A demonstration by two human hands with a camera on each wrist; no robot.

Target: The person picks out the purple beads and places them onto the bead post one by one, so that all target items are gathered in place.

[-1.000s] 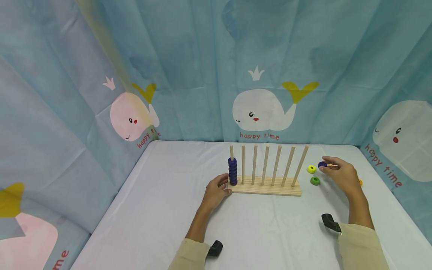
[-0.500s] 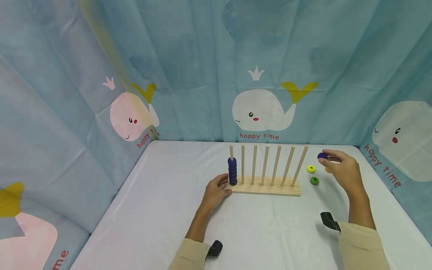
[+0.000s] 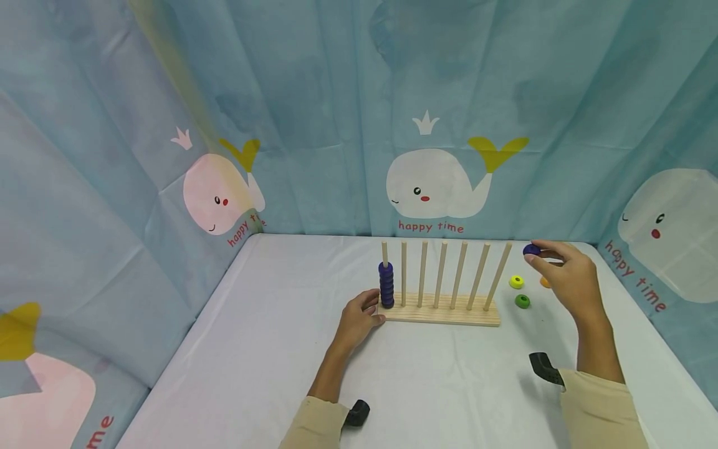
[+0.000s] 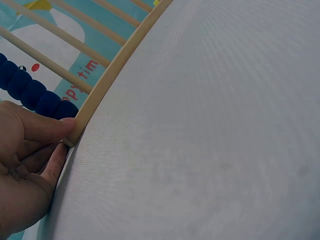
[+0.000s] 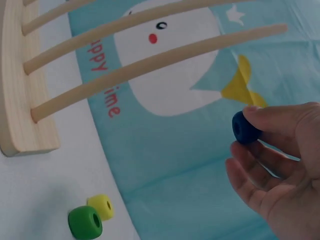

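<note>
My right hand [image 3: 572, 277] pinches a dark blue bead [image 3: 531, 250] between thumb and fingertips, raised above the table to the right of the pegs. The hole of this bead shows in the right wrist view, where the right hand [image 5: 280, 165] holds it apart from the nearest peg [image 5: 160, 67]. At the left end of the wooden peg rack [image 3: 443, 318], my left hand [image 3: 357, 319] grips the base, thumb at the front corner. Several dark blue beads [image 3: 386, 285] are stacked on the leftmost peg; the other pegs are bare.
Right of the rack lie a yellow bead [image 3: 516, 282], a green bead [image 3: 522, 302] and an orange bead [image 3: 545, 282] partly hidden by my right hand. A blue whale-print curtain [image 3: 314, 187] hangs behind and beside the white table [image 3: 269, 324].
My right hand has lifted the dark blue bead off the tabletop area and carried it up and slightly left. The orange bead shows left of the wrist now. My left hand stays put.
</note>
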